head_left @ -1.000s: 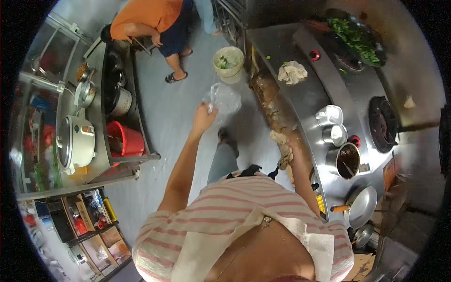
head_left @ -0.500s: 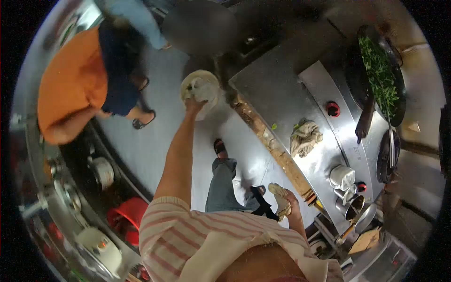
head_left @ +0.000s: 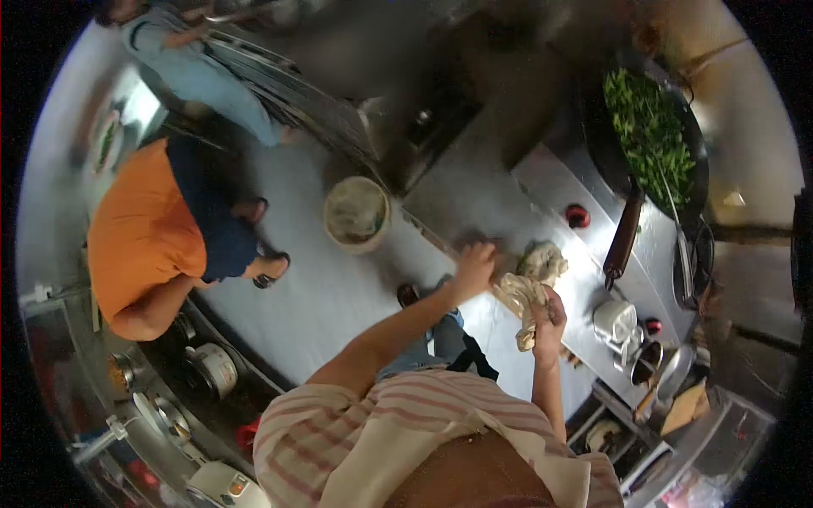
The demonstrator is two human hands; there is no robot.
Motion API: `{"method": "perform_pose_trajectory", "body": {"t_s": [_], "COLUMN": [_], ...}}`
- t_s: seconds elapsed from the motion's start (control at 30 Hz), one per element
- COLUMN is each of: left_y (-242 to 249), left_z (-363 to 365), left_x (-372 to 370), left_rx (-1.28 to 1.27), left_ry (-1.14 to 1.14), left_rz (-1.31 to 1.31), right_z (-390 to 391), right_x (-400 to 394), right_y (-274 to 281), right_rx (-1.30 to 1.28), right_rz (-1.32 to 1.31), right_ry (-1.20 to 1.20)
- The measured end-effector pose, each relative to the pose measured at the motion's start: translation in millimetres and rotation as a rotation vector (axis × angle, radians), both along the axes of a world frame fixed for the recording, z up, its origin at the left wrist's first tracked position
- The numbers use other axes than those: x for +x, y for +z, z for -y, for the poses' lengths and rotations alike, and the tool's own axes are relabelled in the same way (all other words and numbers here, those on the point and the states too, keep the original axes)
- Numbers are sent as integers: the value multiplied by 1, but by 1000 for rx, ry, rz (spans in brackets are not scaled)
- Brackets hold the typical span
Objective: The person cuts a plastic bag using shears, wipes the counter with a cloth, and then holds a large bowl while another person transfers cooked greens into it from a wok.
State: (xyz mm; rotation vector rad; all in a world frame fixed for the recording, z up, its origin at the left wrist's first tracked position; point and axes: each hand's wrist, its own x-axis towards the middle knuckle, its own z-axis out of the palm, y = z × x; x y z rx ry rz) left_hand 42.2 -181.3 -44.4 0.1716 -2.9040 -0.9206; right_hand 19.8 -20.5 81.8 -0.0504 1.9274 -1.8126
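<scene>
My right hand (head_left: 550, 313) grips a crumpled, stained cloth (head_left: 522, 306) over the near edge of the steel counter. Just left of the cloth is my left hand (head_left: 476, 269), its fingers bent and blurred; whether they hold anything is unclear. A second crumpled cloth (head_left: 543, 262) lies on the counter right behind the held one. On the floor further ahead stands a round bin (head_left: 356, 214) with some waste inside.
At the right, a wok (head_left: 605, 152) holds chopped greens (head_left: 650, 140), its dark handle toward me. A white pot (head_left: 615, 322) and metal bowls stand nearer. A person in orange (head_left: 148, 237) bends at the left; another in light blue (head_left: 199, 72) is behind.
My left hand has left the bin and come back to the right beside the cloth. My right hand has risen with its cloth to the counter's edge. The view has shifted.
</scene>
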Motion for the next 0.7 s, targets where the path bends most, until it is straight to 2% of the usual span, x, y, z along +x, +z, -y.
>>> {"method": "perform_pose_trajectory", "body": {"t_s": [0.03,0.07,0.13,0.17,0.23,0.27,0.33,0.37,0.4,0.47,0.57,0.6,0.7], "left_y": [-22,-23,-27,-24,-3,-7,-19,-21,-21,-23,-17,-11,-5], "left_z": [-6,-5,5,16,30,37,50,60,68,81,113,130,177], "left_x": [1,0,1,4,12,12,16,19,17,10,14,18,48], "left_rx": [-42,2,-174,-204,-248,-267,-207,-113,-130,12,128,114,145], "left_ry": [-27,-66,-251,-240,-449,-424,-518,-563,-535,-726,-772,-759,-178], "left_rz": [-160,-228,-273,-272,-134,-139,-442,-420,-427,-196,-328,-339,-513], "right_z": [5,6,16,23,28,33,43,40,45,59,70,83,115], "right_x": [-10,-20,-41,-44,-46,-47,-46,-51,-54,-56,-68,-71,-70], "right_y": [-4,-9,-22,-19,-20,-18,-17,-37,-41,-46,-73,-71,-62], "right_rx": [8,26,-41,-51,-83,-99,32,59,46,-24,-39,-47,212], "right_rz": [-12,-18,-125,-114,-47,-58,-214,-262,-274,-53,-101,-114,-194], "right_ry": [-50,-98,-99,-100,-117,-93,-133,-127,-99,-200,-161,-146,-190]}}
